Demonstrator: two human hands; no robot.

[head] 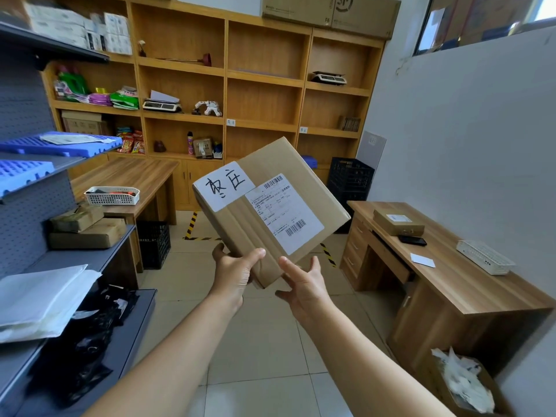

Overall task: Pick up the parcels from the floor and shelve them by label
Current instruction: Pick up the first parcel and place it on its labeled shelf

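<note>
Two hands hold one cardboard parcel (270,206) up at the centre of the head view, its face tilted toward the camera. The left hand (234,272) grips the parcel's near corner from below, thumb over the top edge; the right hand (304,284) supports the same corner with loosely spread fingers, thumb lying on the face. A handwritten white label (224,185) sits at 10 o'clock on the parcel's face, a printed shipping slip (284,212) beside it. At 12 o'clock stands the wooden shelving (264,82), with two small paper tags (230,122) on its shelf edges. Done well, the step would likely mean matching the handwritten characters to a tag, keeping both hands under the parcel while carrying it across.
</note>
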